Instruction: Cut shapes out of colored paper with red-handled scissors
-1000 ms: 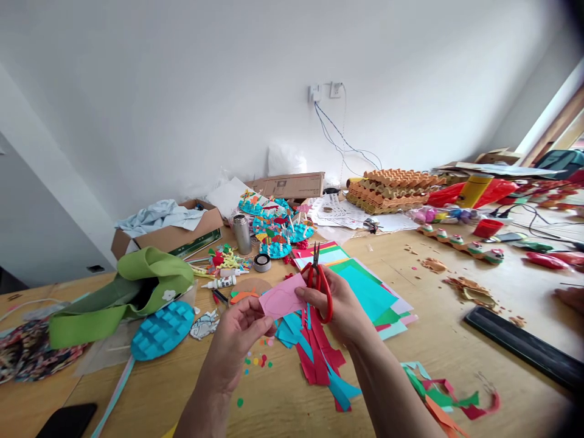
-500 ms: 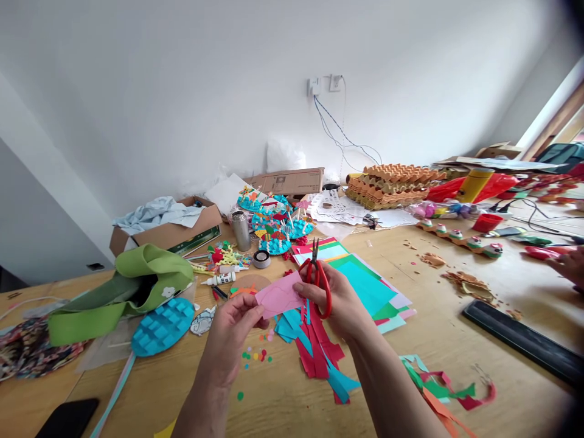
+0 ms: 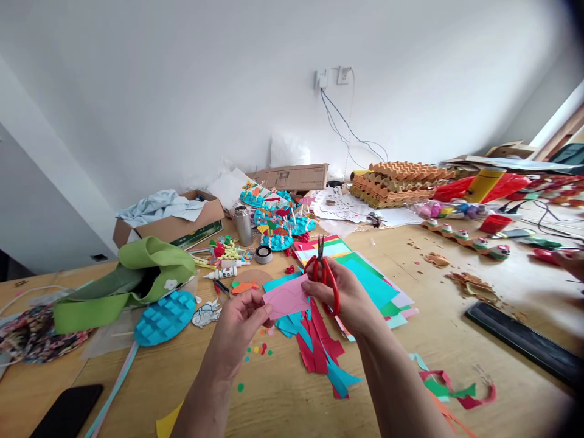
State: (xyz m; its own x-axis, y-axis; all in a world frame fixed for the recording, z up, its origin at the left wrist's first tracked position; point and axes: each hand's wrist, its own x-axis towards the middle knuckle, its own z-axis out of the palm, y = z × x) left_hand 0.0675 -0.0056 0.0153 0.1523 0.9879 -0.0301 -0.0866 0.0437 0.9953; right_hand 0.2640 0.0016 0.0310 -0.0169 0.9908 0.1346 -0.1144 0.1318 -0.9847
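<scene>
A small pink paper (image 3: 286, 297) with a faint drawn outline is stretched between my hands, above the table. My left hand (image 3: 246, 316) pinches its left edge between thumb and fingers. My right hand (image 3: 344, 295) is wrapped round red-handled scissors (image 3: 329, 281), whose dark blades point up and away from the paper; its thumb and fingertip also touch the paper's right edge. Beneath lie red paper strips (image 3: 312, 344) and blue paper scraps (image 3: 340, 377). Just beyond my right hand, coloured sheets (image 3: 371, 280) are fanned in a stack.
To the left are a green felt bag (image 3: 157, 261), a blue woven oval (image 3: 165, 317) and a black phone (image 3: 68, 410). A glue bottle (image 3: 222, 273), tape roll (image 3: 263, 254) and metal flask (image 3: 243, 225) stand farther back. Egg trays (image 3: 401, 182) are stacked at back right; another person's hand (image 3: 572, 264) shows far right.
The whole view has shifted slightly. My hands keep the same hold on the pink paper and scissors; the paper has tilted a little.
</scene>
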